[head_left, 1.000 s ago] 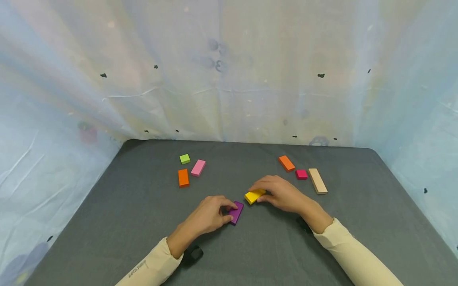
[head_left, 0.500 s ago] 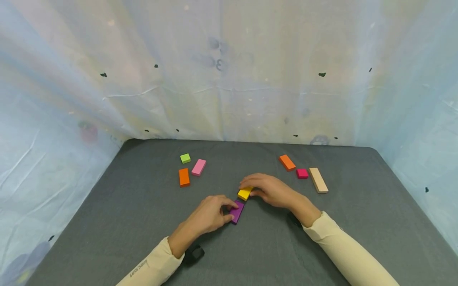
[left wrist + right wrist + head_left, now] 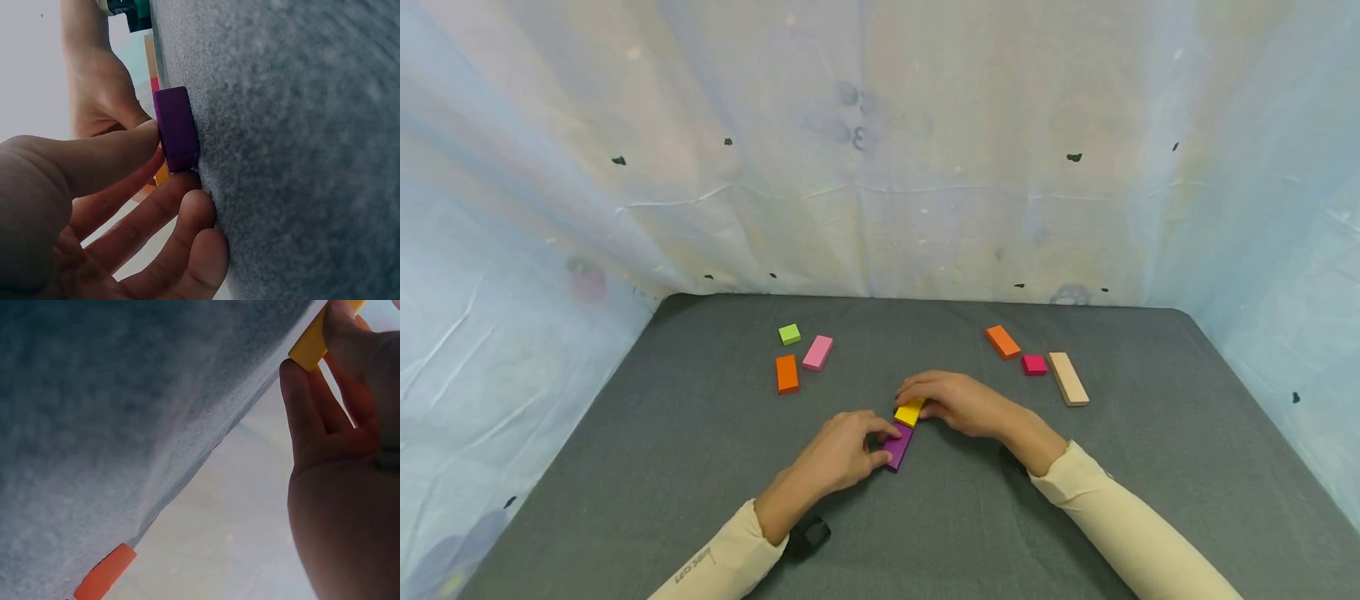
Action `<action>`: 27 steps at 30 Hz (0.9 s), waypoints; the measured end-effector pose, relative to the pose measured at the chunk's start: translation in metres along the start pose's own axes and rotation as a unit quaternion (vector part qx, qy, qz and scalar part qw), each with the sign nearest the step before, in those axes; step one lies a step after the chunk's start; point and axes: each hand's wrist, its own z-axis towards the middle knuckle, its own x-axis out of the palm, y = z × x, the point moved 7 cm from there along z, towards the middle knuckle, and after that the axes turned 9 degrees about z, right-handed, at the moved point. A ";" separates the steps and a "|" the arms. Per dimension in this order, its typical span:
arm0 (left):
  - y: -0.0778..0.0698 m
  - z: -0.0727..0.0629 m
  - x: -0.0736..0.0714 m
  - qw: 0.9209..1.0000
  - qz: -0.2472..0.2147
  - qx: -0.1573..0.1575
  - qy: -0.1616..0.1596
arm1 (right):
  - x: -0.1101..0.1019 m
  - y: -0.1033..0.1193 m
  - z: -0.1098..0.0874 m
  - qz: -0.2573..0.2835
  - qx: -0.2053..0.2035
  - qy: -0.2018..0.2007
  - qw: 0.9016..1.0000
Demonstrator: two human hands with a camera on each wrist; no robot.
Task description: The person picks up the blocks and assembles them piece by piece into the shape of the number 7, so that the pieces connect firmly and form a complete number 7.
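Pinching the purple block in my left hand, yellow block in my right hand, ends look touching; I'd nudge super lightly so neither skews.

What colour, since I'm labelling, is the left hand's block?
The block is purple, clearest in the left wrist view.

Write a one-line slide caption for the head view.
Left hand gripping a purple block, right hand a yellow block, the two lined up end to end on gray cloth.

Head cam: high, forward-down over gray tabletop. Wrist cams: close, low, tilted; left shares purple block, right yellow block, with head.
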 end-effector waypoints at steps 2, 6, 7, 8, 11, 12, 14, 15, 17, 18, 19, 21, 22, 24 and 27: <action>0.000 0.000 0.000 1.000 0.000 -0.001 -0.001 | 0.001 0.001 0.001 -0.001 0.003 0.005 1.000; -0.002 0.000 0.000 1.000 -0.002 -0.006 -0.002 | 0.002 0.001 0.001 -0.003 0.011 0.014 1.000; -0.002 0.000 0.000 1.000 -0.002 -0.007 -0.003 | 0.002 0.001 0.001 -0.005 0.012 0.015 1.000; -0.003 0.000 0.000 1.000 -0.002 -0.007 -0.003 | 0.003 0.001 0.001 -0.006 0.013 0.017 1.000; -0.003 0.000 0.000 1.000 -0.002 -0.009 -0.004 | 0.003 0.002 0.001 -0.007 0.013 0.018 1.000; -0.002 0.001 0.000 1.000 -0.001 -0.010 -0.004 | 0.003 0.002 0.001 -0.007 0.014 0.018 1.000; -0.002 0.001 0.000 1.000 0.001 -0.011 -0.004 | 0.002 0.002 0.001 -0.006 0.014 0.018 1.000; -0.002 0.001 0.000 1.000 0.002 -0.012 -0.002 | 0.002 0.002 0.001 -0.005 0.013 0.018 1.000; -0.002 0.001 0.000 1.000 0.006 -0.015 0.001 | 0.002 0.002 0.001 -0.004 0.013 0.019 1.000; -0.001 0.000 0.001 1.000 0.008 -0.017 0.004 | 0.002 0.001 0.001 -0.003 0.013 0.020 1.000; -0.001 0.000 0.001 1.000 0.010 -0.018 0.006 | 0.003 0.001 0.001 -0.002 0.013 0.021 1.000; -0.001 0.000 0.001 1.000 0.012 -0.021 0.008 | 0.003 0.001 0.001 -0.003 0.013 0.021 1.000; -0.001 0.000 0.001 1.000 0.013 -0.022 0.009 | 0.003 0.001 0.001 -0.002 0.012 0.020 1.000; -0.001 0.000 0.001 1.000 0.014 -0.022 0.008 | 0.003 0.001 0.002 -0.004 0.012 0.017 1.000; -0.001 -0.001 0.001 1.000 0.018 -0.023 0.010 | 0.005 0.001 0.003 0.000 0.014 0.020 1.000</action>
